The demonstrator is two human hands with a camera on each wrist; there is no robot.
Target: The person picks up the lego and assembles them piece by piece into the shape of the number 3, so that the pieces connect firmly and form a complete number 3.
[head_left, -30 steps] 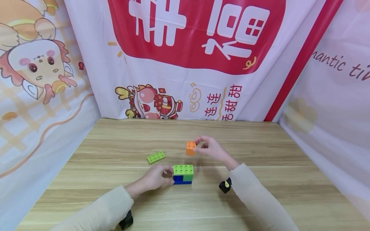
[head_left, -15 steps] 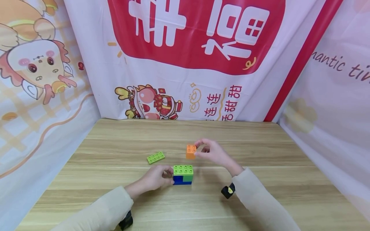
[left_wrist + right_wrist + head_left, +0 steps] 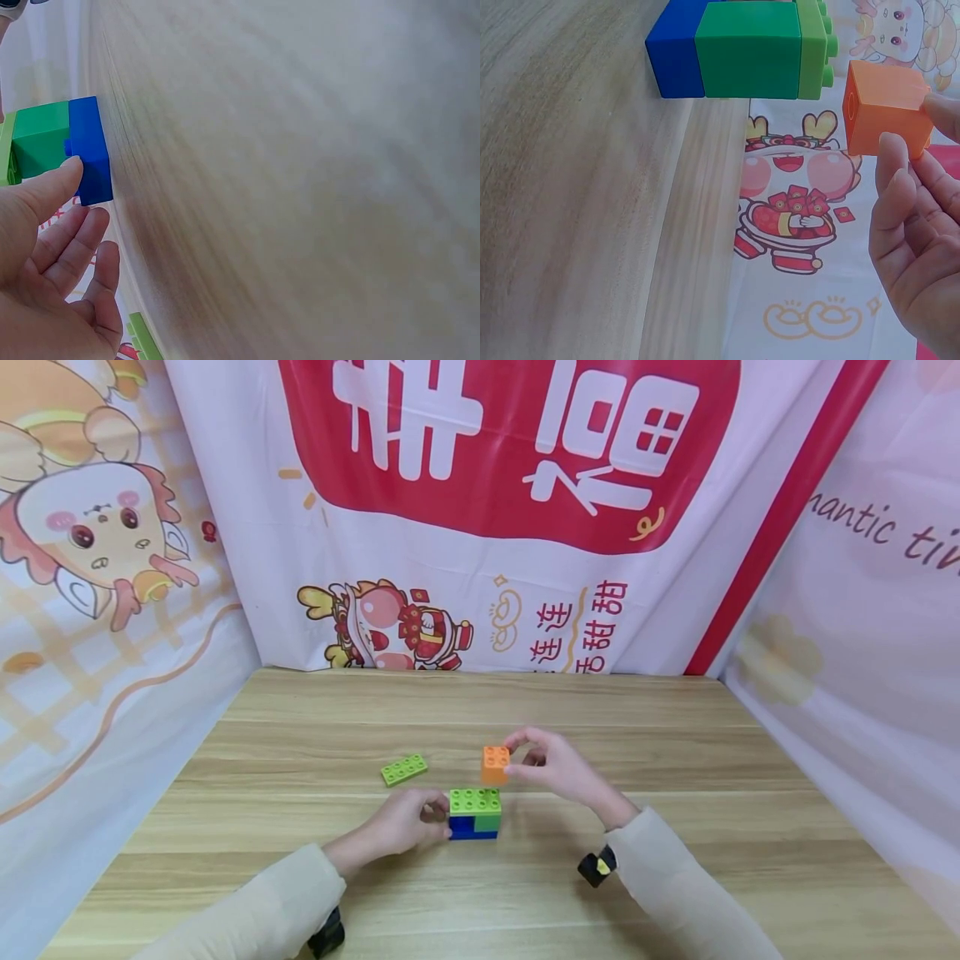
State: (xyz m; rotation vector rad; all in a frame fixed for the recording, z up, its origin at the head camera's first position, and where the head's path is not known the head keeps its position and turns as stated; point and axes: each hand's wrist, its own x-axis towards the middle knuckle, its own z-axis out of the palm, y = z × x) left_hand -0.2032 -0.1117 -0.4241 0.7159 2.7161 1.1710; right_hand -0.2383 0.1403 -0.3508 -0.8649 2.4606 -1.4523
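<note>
A small block stack stands on the wooden table: a blue and a dark green brick below, a light green plate on top. My left hand holds its left side, the thumb against the blue brick. My right hand pinches an orange brick in the air, just above and behind the stack's right end. In the right wrist view the orange brick hangs clear of the stack with a gap between them.
A loose light green plate lies on the table to the left of the stack, its edge showing in the left wrist view. Printed cloth banners close the table in at the back and on both sides.
My right hand has brought the orange brick down and nearer, from behind the stack to just above its right end. The left hand and the stack have stayed still.
</note>
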